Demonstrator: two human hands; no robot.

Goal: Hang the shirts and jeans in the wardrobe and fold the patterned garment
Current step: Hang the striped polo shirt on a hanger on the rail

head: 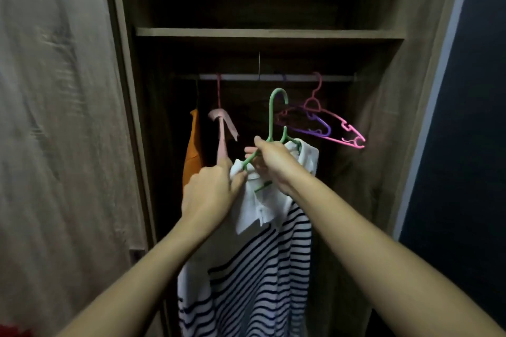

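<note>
Pinching the white collar of the navy-striped polo shirt (254, 249), the left hand (209, 194) tugs fabric over the green plastic hanger (273, 123), which the right hand (273, 161) clasps at its neck, below the silver wardrobe rail (238, 77). I judge the left shoulder could slip off if released before seating. Empty pink and purple plastic hangers (325, 126) crowd the rail's right end; a pink garment (223, 134) and an orange garment (193, 150) hang towards its left.

wardrobe rail (273, 77) under the shelf (268, 33) carries, left to right: orange garment (193, 150), pink garment (223, 134) on a hanger, empty purple hanger (319, 128), empty pink hanger (342, 128).
</note>
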